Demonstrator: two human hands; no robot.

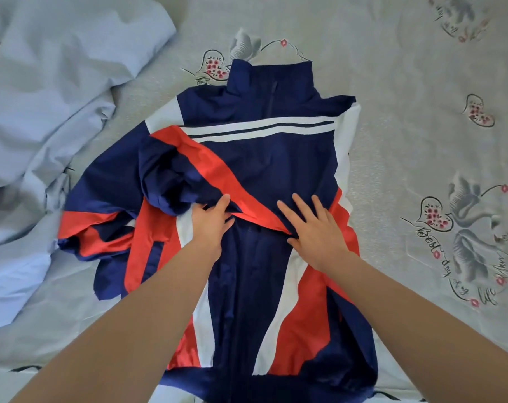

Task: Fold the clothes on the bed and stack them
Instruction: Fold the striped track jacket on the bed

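Pressing flat on the chest of a navy, red and white track jacket (264, 158), the person's right hand (313, 228) lies with fingers spread and straight, gripping nothing. Beside it, the left hand (210, 219) touches the bunched end of the jacket's sleeve (171, 175), which is drawn across the front of the garment; its fingers are only lightly bent over the fabric, and whether they pinch it cannot be told from this angle. Both bare forearms reach in from the bottom of the view.

The jacket lies face up in the middle of the bed, its stand-up collar (271, 72) pointing away from the person and its hem nearest the camera, zip running down the centre. The other sleeve (101, 228) is crumpled out to the left side of the garment. Under it all is a pale grey bedsheet (406, 126) printed with hearts, small red flowers and script lettering. A rumpled light blue duvet (43, 112) is heaped along the left of the bed, touching the jacket's crumpled sleeve.
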